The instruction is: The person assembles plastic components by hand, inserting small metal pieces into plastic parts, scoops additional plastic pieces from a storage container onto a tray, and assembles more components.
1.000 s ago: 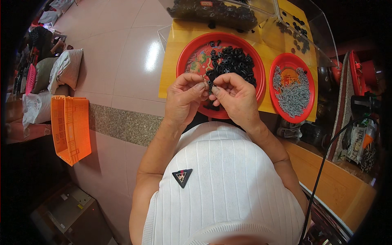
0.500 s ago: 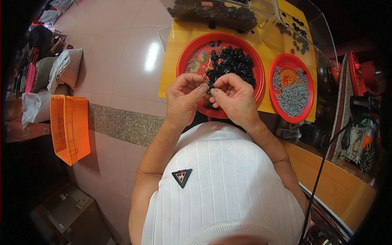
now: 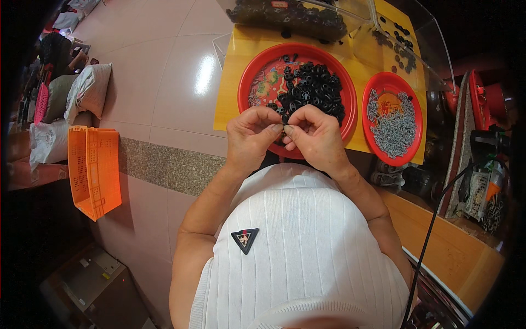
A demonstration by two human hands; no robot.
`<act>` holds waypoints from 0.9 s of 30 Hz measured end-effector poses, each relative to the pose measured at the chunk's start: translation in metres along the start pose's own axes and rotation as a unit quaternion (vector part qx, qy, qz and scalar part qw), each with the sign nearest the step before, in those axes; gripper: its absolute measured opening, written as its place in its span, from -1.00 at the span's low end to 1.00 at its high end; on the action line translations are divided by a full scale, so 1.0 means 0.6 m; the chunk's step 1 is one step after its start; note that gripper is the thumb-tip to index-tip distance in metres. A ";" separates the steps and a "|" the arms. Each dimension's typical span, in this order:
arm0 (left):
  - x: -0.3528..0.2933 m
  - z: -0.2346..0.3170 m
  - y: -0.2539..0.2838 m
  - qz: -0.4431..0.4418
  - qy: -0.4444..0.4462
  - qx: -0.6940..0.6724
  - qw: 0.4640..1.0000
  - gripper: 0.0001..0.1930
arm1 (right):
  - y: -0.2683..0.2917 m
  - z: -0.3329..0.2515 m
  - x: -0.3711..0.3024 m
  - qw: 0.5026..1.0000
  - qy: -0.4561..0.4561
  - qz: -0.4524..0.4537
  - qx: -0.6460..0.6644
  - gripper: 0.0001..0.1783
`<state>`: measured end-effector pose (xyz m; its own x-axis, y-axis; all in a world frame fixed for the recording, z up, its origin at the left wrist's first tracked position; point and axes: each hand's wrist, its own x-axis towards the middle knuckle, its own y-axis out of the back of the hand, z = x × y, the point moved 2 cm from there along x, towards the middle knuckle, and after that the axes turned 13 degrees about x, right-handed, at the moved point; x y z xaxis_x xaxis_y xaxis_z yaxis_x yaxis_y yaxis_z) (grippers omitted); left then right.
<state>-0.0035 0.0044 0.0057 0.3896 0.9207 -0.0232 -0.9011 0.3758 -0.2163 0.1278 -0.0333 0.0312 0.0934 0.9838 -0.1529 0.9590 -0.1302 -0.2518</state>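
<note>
Over the near rim of a round red tray [image 3: 246,77], my left hand [image 3: 253,134] and my right hand [image 3: 316,134] meet with their fingertips almost touching. Both are closed in a pinch around a small black part [image 3: 283,127], mostly covered by the fingers. A heap of small black plastic parts [image 3: 318,88] fills the middle and right of this tray. Loose screws [image 3: 257,90] lie at its left side, over a printed pattern. To the right, a red oval tray [image 3: 368,129] holds many silver screws [image 3: 393,131].
Behind the round tray stands a clear plastic bin [image 3: 290,22] full of black parts. More black pieces [image 3: 402,46] lie at the yellow table's [image 3: 227,104] far right. An orange crate [image 3: 94,172] sits on the floor at left. A black cable [image 3: 424,241] runs down at right.
Both hands have come slightly lower and closer together at the fingertips, still pinching. The small black part is more covered by the fingers. The trays keep their places.
</note>
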 end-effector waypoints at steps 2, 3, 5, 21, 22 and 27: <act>0.000 -0.002 -0.003 0.001 -0.006 0.013 1.000 -0.91 | 0.004 0.001 -0.001 1.000 0.008 0.002 -0.021 -0.96; 0.001 -0.003 -0.004 0.001 -0.003 0.025 1.000 -0.91 | 0.005 0.003 0.000 1.000 0.007 0.003 -0.020 -0.96; 0.005 0.000 -0.006 0.000 0.001 0.037 0.999 -0.91 | 0.009 0.009 0.005 1.000 0.001 0.009 -0.001 -0.95; 0.083 0.005 0.006 -0.093 -0.244 0.680 0.685 -0.78 | 0.075 0.019 0.006 0.996 -0.023 0.024 0.081 -0.91; 0.083 0.003 0.007 -0.082 -0.269 0.663 0.694 -0.76 | 0.075 0.018 0.005 0.997 -0.020 0.027 0.071 -0.91; 0.065 0.007 0.014 -0.059 -0.253 0.597 0.759 -0.75 | 0.072 0.015 0.006 0.995 -0.032 0.014 0.094 -0.91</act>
<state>0.0034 0.0442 0.0071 0.6301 0.6820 0.3712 -0.5130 0.0068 0.8584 0.1674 -0.0367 0.0111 0.0968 0.9703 -0.2215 0.8882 -0.1847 -0.4207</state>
